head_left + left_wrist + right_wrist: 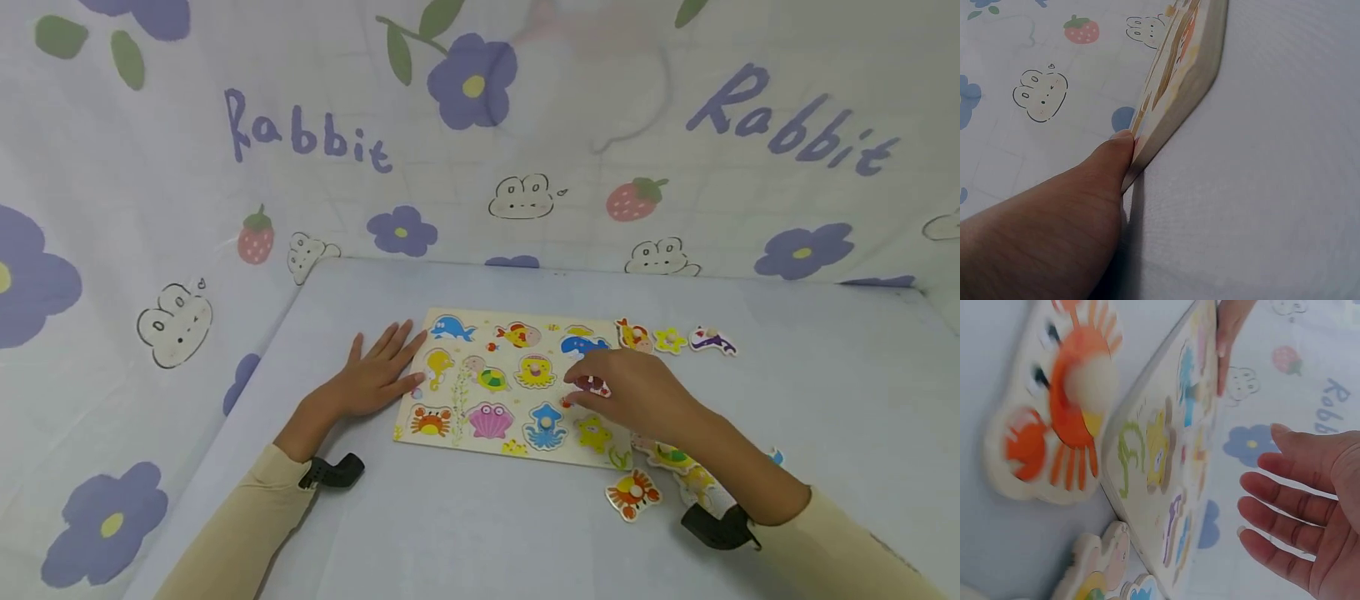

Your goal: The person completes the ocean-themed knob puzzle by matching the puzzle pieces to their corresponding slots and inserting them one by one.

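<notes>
A wooden peg puzzle board (450,444) with sea-animal pictures lies on the table. At its left edge my left hand (367,379) rests with fingers spread, and in the left wrist view the thumb (1113,153) touches the board's side. Over the right part of the board hovers my right hand (637,392), its fingers loosely bent; the right wrist view shows nothing between them. Knobs show on the blue squid piece (553,437) and the octopus piece (527,377) in the board. Part of the board below the right hand is hidden.
Right of the board lie a crab piece (624,497), a turtle piece (663,452), and a yellow piece (693,481) partly behind the arm. Farther back are a red-yellow fish piece (634,337), a yellow flower-like piece (663,342) and a purple-white piece (722,342). A printed curtain (570,142) hangs behind.
</notes>
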The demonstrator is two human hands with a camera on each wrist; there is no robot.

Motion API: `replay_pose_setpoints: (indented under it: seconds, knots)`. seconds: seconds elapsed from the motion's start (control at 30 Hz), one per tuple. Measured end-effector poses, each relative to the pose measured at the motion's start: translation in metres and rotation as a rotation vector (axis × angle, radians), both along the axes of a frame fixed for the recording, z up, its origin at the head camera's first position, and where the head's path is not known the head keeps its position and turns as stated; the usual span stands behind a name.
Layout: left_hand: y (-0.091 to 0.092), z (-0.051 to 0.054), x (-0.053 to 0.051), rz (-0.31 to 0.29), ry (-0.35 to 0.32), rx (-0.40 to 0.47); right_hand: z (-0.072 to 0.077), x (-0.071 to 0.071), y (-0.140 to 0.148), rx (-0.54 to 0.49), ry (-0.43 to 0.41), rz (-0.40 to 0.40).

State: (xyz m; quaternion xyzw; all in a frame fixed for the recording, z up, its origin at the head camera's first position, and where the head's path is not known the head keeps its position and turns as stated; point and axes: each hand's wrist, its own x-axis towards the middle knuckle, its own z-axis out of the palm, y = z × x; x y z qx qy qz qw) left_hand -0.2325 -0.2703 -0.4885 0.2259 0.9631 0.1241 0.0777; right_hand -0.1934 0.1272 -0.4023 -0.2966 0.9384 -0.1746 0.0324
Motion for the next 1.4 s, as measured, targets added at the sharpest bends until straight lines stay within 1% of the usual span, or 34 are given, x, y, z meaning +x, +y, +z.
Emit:
replay_pose_setpoints:
  seconds: [0.17, 0.23, 0.33, 0.4, 0.53, 0.73, 0.87, 0.97, 1.07, 1.2, 1.3, 1.4]
  knots:
    - [-0.001, 0.0, 0.001, -0.002, -0.002, 0.027, 0.005, 0.021, 0.009, -0.001, -0.014, 0.004]
    - [-0.001, 0.001, 0.001, -0.003, -0.007, 0.023, 0.004, 0.029, 0.013, -0.001, -0.032, -0.001]
    - [-0.001, 0.001, 0.0, -0.007, -0.003, 0.015, 0.002, 0.04, 0.019, 0.002, -0.063, -0.028]
    - [-0.001, 0.002, -0.002, -0.008, -0.001, 0.009, 0.0, 0.047, 0.023, -0.01, -0.105, -0.058]
    - [-0.001, 0.001, -0.003, -0.008, 0.0, 0.006, -0.005, 0.056, 0.029, -0.015, -0.154, -0.096]
    - [0.001, 0.0, -0.003, -0.006, 0.004, 0.002, -0.01, 0.06, 0.037, -0.014, -0.175, -0.082]
    - [0.002, 0.003, 0.0, -0.007, 0.006, 0.017, -0.013, 0.062, 0.04, -0.008, -0.206, -0.058]
    - [0.002, 0.004, 0.0, -0.01, 0.0, 0.008, -0.014, 0.064, 0.04, 0.027, -0.244, -0.068]
    - [0.003, 0.004, -0.001, -0.017, -0.008, -0.002, -0.016, 0.067, 0.042, 0.068, -0.275, -0.085]
    - [0.004, 0.003, -0.003, -0.015, -0.01, -0.009, -0.016, 0.069, 0.044, 0.111, -0.258, -0.081]
    - [0.002, 0.003, -0.002, -0.005, -0.005, -0.013, -0.016, 0.068, 0.044, 0.13, -0.232, -0.062]
    - [0.001, 0.002, -0.001, 0.002, 0.002, -0.006, -0.016, 0.067, 0.043, 0.144, -0.226, -0.061]
